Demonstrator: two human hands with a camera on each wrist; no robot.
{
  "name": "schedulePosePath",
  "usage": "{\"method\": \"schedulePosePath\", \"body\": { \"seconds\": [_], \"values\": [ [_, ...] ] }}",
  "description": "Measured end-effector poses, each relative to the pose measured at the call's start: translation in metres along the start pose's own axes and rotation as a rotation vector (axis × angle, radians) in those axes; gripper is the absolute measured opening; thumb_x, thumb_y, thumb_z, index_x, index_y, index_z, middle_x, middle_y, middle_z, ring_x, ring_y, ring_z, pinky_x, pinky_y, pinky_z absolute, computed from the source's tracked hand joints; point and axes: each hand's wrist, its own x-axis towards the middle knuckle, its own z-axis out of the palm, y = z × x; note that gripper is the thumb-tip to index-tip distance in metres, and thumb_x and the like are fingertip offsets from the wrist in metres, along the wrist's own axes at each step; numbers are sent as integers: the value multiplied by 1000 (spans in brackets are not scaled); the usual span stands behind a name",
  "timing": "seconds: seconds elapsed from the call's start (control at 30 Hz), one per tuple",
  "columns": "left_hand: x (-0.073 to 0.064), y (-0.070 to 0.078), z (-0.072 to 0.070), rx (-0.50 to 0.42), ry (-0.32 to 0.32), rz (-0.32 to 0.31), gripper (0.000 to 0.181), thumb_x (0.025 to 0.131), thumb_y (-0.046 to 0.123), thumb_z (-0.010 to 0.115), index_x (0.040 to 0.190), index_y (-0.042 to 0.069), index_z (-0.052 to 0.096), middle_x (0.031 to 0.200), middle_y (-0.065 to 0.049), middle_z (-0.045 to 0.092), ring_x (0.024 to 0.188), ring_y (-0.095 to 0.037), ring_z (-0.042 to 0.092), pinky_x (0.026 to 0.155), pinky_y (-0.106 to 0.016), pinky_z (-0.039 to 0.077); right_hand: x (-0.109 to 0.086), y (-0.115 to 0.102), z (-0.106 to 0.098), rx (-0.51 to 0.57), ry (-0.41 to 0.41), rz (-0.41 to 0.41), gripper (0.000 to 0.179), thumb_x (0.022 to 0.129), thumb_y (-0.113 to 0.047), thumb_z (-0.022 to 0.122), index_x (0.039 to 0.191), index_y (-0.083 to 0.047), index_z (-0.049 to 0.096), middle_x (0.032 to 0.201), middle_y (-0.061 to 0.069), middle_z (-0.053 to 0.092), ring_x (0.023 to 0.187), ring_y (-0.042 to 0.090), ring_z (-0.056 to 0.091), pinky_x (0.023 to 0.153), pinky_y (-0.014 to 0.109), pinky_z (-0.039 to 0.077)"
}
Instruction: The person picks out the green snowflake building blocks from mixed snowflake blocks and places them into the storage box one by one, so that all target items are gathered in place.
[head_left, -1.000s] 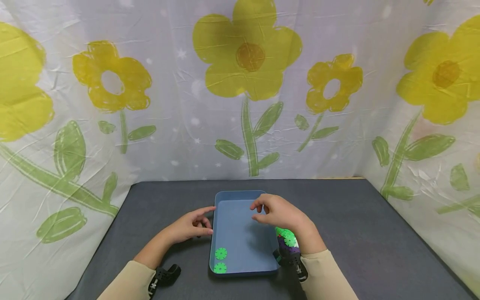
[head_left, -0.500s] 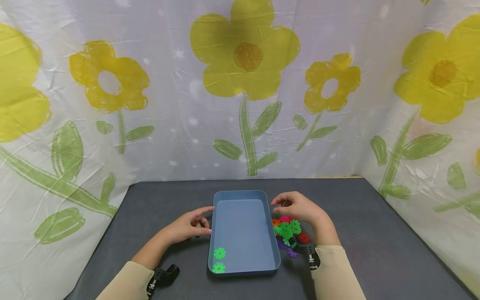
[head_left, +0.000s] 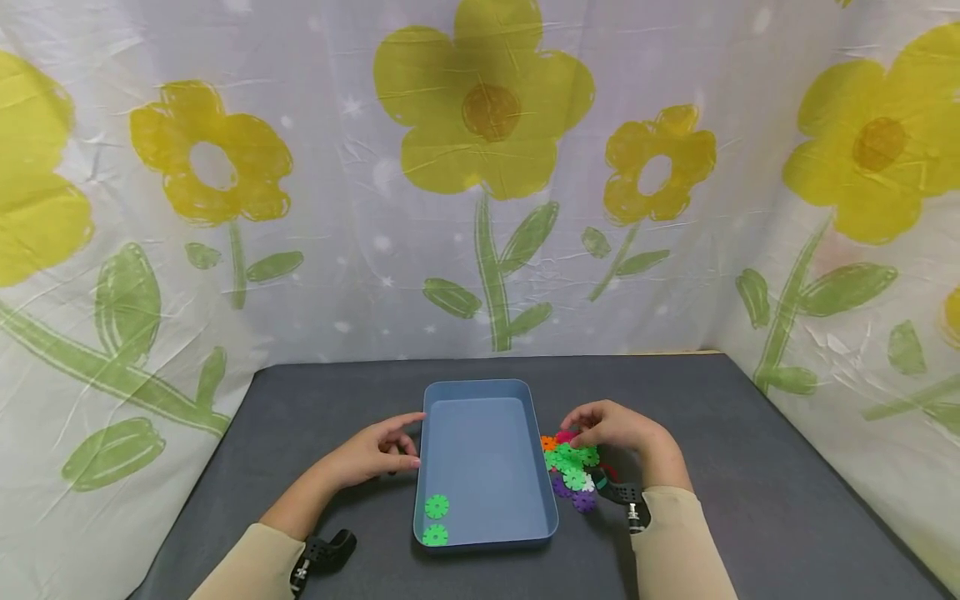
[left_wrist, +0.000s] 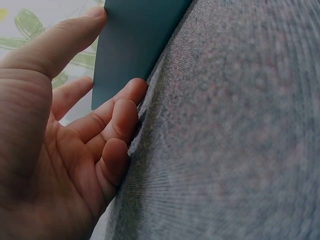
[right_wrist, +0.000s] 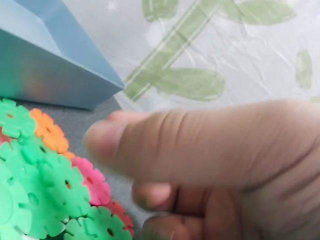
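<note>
Blue tray (head_left: pixel 483 467): While two hands work at its sides, it lies flat on the dark table (head_left: pixel 382 575), its long sides running away from the person.
Left hand (head_left: pixel 371 454): it is at the tray's left side, with the tip of the index finger and the thumb touching the wall; the other fingers are loosely bent. It grasps nothing.
Right hand (head_left: pixel 618 429): it is at the tray's right side, above the pile. Thumb and fingers are bent softly, and no piece shows between them, so the grip is released.
Pile of pieces (head_left: pixel 573 457): it lies just beside the tray's right wall; I cannot tell if any piece touches it. Green ones are on top, with orange (head_left: pixel 549 443), pink (right_wrist: pixel 95 181), red (right_wrist: pixel 121 216), white (head_left: pixel 588 482) and purple (head_left: pixel 583 501) ones around.
Green pieces inside: two flower-like discs, one (head_left: pixel 437 507) above the other (head_left: pixel 435 535), in the tray's near left corner.
Flowered sheet (head_left: pixel 337 242): it hangs behind the tray.
</note>
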Motion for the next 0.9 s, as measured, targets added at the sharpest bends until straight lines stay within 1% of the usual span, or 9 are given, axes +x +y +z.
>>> {"method": "schedulePosePath", "body": {
  "seconds": [0.03, 0.13, 0.27, 0.4, 0.5, 0.67, 0.9],
  "values": [
    [0, 0, 0, 0, 0, 0, 79, 96, 17, 76, 160, 3, 32, 102, -12, 68, 65, -12, 52, 59, -27, 46, 1, 2, 1, -5, -9, 21, 29, 90, -4, 74, 118, 2, 71, 78, 3, 53, 73, 22, 48, 72, 40, 45],
    [0, 0, 0, -4, 0, 2, 79, 96, 17, 76, 160, 4, 32, 102, -12, 68, 66, -12, 53, 60, -28, 47, 3, 6, 4, -27, -25, 79, 30, 85, 1, 75, 115, -1, 72, 81, 5, 57, 72, 21, 51, 69, 37, 47],
    [0, 0, 0, -8, -1, -2, 79, 96, 18, 76, 160, 3, 32, 102, -12, 68, 65, -12, 52, 60, -27, 47, 5, 7, 10, -61, -9, 132, 33, 81, 9, 74, 112, -3, 72, 84, 8, 60, 73, 21, 53, 68, 38, 50],
    [0, 0, 0, -4, -1, -3, 78, 96, 18, 76, 160, 3, 32, 101, -11, 68, 65, -12, 52, 59, -27, 46, 6, 4, 14, -90, 11, 148, 34, 80, 10, 74, 110, -6, 71, 91, 8, 63, 77, 23, 56, 71, 40, 52],
    [0, 1, 0, 4, 2, -8, 79, 96, 19, 76, 160, 3, 32, 101, -11, 68, 65, -11, 52, 58, -27, 46, 7, 1, 17, -101, 21, 148, 36, 78, 11, 73, 108, -8, 71, 92, 8, 63, 75, 23, 57, 69, 40, 53],
    [0, 1, -1, -2, 1, -8, 80, 96, 19, 76, 160, 3, 32, 101, -10, 68, 65, -11, 51, 58, -27, 45, 10, -2, 20, -121, 37, 155, 36, 78, 12, 74, 106, -10, 71, 87, 8, 63, 70, 22, 57, 67, 38, 53],
    [-1, 2, 0, -12, -3, -4, 79, 96, 19, 75, 160, 4, 32, 102, -11, 68, 65, -11, 51, 60, -27, 46, 10, -2, 23, -128, 42, 165, 34, 77, 11, 75, 105, -7, 70, 88, 7, 63, 68, 21, 56, 67, 37, 53]
  ]
}}
